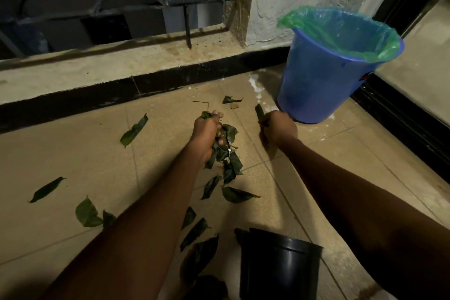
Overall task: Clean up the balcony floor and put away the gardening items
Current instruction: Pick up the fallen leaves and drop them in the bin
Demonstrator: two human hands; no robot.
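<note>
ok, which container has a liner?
The blue bucket, upper right: a green liner folds over its rim. The black pot has none.

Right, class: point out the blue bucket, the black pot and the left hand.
blue bucket [316, 87]: head view, outer wall.
black pot [280, 273]: head view, side wall.
left hand [205, 130]: head view, back of hand.

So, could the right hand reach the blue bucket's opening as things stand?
Probably yes: the right hand, gripping a leaf, is beside the bucket, and nothing blocks its open top.
</note>
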